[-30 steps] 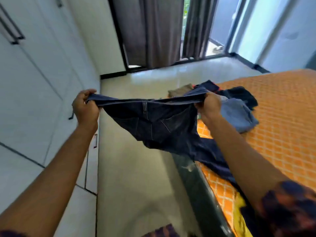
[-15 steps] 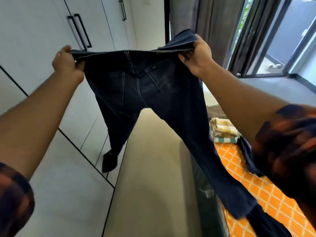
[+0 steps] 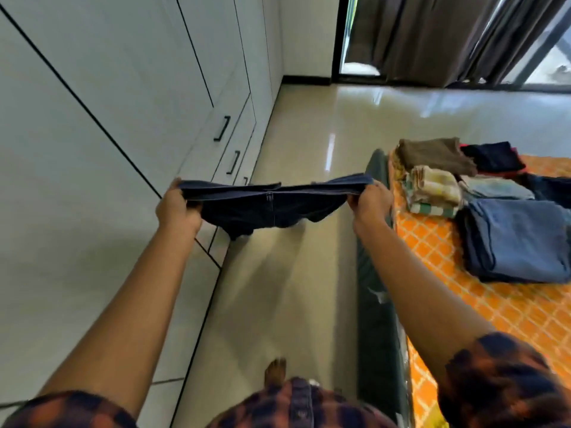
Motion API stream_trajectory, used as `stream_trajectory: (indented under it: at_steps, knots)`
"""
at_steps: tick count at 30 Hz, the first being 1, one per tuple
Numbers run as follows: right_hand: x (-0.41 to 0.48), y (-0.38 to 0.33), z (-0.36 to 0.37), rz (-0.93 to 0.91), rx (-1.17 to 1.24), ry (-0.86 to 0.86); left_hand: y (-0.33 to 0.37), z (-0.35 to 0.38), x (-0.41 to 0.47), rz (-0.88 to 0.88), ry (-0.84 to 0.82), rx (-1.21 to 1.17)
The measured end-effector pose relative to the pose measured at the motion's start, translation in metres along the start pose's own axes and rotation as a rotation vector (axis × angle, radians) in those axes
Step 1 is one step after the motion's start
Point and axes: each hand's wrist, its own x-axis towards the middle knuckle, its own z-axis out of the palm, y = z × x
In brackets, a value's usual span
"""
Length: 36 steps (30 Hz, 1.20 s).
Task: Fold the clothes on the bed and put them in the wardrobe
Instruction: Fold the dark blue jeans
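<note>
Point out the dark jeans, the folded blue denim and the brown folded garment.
dark jeans (image 3: 247,211), head view, seat below waistband.
folded blue denim (image 3: 519,242), head view, top layer.
brown folded garment (image 3: 432,154), head view, top face.

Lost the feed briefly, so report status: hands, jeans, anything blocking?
Left hand, right hand both grip dark jeans at waistband. Folded piles on bed. Wardrobe doors closed.
</note>
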Motion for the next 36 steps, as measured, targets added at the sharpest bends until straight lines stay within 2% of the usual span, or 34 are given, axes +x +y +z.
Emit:
stream_trajectory:
  at_steps: [3, 5, 9, 13, 14, 16, 18, 22, 24, 25, 28, 30, 33, 36]
  knots:
    - [-0.013, 0.039, -0.028, 0.106, 0.069, 0.086, -0.035, -0.038, 0.001, -0.073, -0.005, 0.029]
    - [-0.022, 0.059, -0.041, 0.228, 0.23, 0.078, -0.053, -0.058, -0.003, -0.1, 0.005, -0.023]
    - [-0.044, 0.089, -0.066, 0.442, 0.555, 0.15, -0.09, -0.098, -0.017, -0.233, 0.141, -0.178]
    - [-0.061, 0.098, -0.078, 0.517, 0.596, 0.437, -0.109, -0.115, -0.032, -0.316, 0.141, -0.277]
    - [-0.061, 0.1, -0.079, 0.51, 0.581, 0.452, -0.109, -0.115, -0.037, -0.324, 0.109, -0.294]
    - [-0.059, 0.103, -0.085, 0.449, 0.575, 0.279, -0.106, -0.112, -0.044, -0.335, 0.01, -0.219]
    - [-0.062, 0.097, -0.087, 0.402, 0.456, 0.097, -0.101, -0.106, -0.052, -0.336, -0.067, -0.071]
    - [-0.066, 0.091, -0.076, 0.402, 0.263, -0.031, -0.095, -0.089, -0.058, -0.326, -0.231, 0.123]
    - [-0.074, 0.091, -0.061, 0.41, 0.055, -0.106, -0.093, -0.074, -0.067, -0.316, -0.381, 0.287]
    - [-0.082, 0.088, -0.053, 0.354, -0.143, -0.166, -0.096, -0.065, -0.074, -0.275, -0.439, 0.403]
    - [-0.118, 0.083, -0.028, -0.044, -0.688, -0.426, -0.111, -0.041, -0.098, 0.005, -0.588, 0.841]
    - [-0.137, 0.084, -0.021, -0.196, -0.837, -0.423, -0.12, -0.036, -0.108, 0.161, -0.589, 0.989]
    - [-0.139, 0.076, -0.027, -0.268, -0.968, -0.319, -0.117, -0.036, -0.11, 0.271, -0.626, 1.145]
    - [-0.137, 0.065, -0.033, -0.326, -1.034, -0.303, -0.11, -0.039, -0.109, 0.263, -0.638, 1.203]
